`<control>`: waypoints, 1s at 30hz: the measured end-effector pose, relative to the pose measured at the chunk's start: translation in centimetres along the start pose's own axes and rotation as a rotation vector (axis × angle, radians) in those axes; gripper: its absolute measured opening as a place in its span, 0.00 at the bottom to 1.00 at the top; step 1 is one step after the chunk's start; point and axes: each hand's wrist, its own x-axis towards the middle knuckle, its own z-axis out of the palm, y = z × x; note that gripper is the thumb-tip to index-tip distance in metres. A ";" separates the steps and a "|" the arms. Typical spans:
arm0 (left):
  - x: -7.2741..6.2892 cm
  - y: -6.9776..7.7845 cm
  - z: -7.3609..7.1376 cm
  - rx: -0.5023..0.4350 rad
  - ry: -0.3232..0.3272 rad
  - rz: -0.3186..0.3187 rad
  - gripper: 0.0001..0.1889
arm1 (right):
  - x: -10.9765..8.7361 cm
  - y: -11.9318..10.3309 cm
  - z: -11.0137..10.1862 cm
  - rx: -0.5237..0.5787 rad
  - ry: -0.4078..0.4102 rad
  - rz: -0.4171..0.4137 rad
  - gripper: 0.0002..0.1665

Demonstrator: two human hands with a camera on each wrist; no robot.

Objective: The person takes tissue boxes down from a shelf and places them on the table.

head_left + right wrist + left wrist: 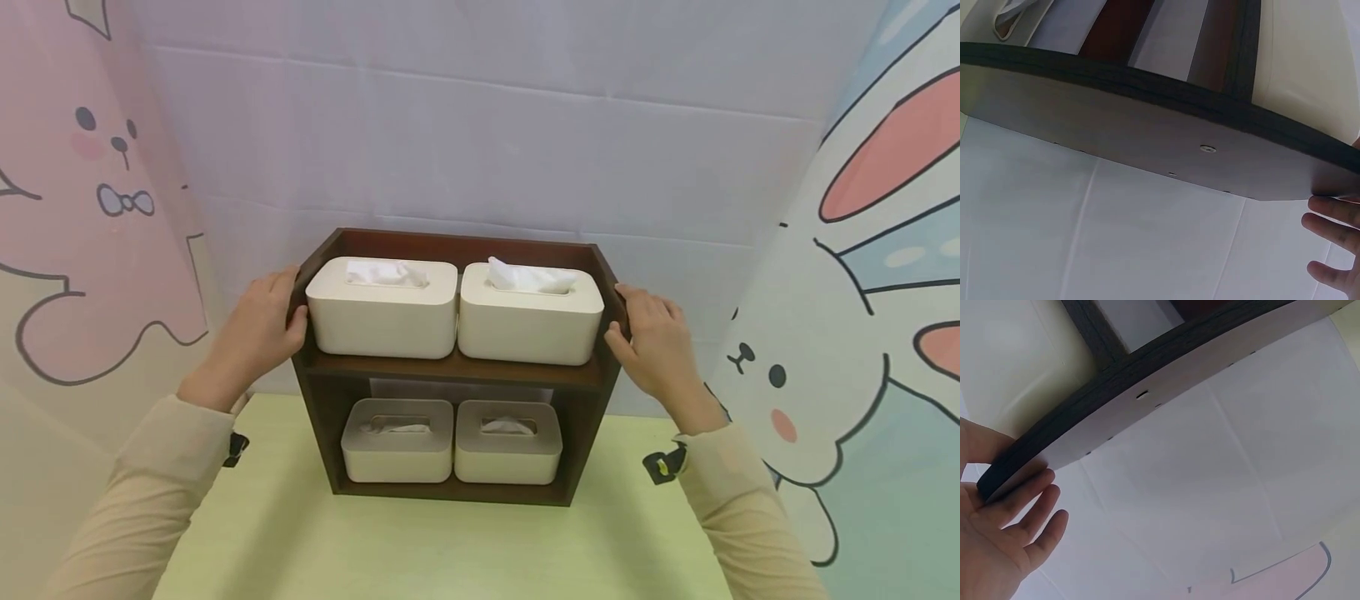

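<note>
A dark brown two-tier wooden shelf (450,372) stands upright on the pale yellow-green table. My left hand (258,329) grips the upper part of its left side panel, thumb in front and fingers along the outer face. Its other side panel (1116,106) is held near the top by my right hand (656,337), thumb toward the front edge. Two cream tissue boxes sit side by side on the upper tier, a left one (382,325) and a right one (531,329). Below them are a left lower box (397,458) and a right lower box (508,458). White tissue shows in every slot.
Pale table surface (420,550) extends in front of the shelf and to both sides. A plain white cloth backdrop (480,142) hangs behind. Printed cartoon panels flank it, a pink one (150,275) at left and a rabbit (817,392) at right.
</note>
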 end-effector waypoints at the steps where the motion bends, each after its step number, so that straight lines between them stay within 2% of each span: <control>1: 0.0 0.0 -0.1 0.004 -0.008 0.000 0.26 | 0.0 0.0 0.0 -0.002 0.005 -0.001 0.27; 5: 0.1 0.1 -0.5 0.004 -0.058 -0.017 0.27 | 0.0 0.0 -0.1 -0.003 0.025 -0.002 0.27; 9: 0.4 0.3 -0.8 -0.012 -0.117 -0.066 0.26 | 0.1 0.0 -0.2 0.002 0.035 0.006 0.26; 15: 1.2 0.3 -0.8 -0.004 -0.127 -0.124 0.25 | 0.4 -0.2 -0.7 0.004 0.019 0.019 0.25; 22: 2.7 0.1 -0.3 0.020 -0.160 -0.111 0.24 | 0.8 -0.4 -1.4 0.012 0.021 0.005 0.26; 30: 4.4 0.0 -0.1 0.050 -0.227 -0.104 0.23 | 2.4 -1.5 -2.6 -0.005 0.013 -0.054 0.26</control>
